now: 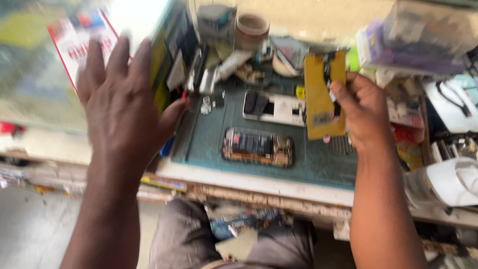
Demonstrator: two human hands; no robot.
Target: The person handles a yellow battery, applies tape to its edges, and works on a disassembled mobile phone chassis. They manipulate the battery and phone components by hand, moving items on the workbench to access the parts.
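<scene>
Cluttered bench (259,183); right hand (366,112), yellow packet (321,99).

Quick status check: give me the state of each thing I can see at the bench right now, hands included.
Left hand: raised, fingers spread, holding nothing, blurred.
Right hand: gripping the yellow package.
Yellow package: lifted off the mat, upright.
Opened phone: lying flat on the green mat, back off, insides exposed.
Second phone: lying flat on the mat, beyond the first.
Green mat: flat on the bench.
Tape roll: standing at the back.
</scene>
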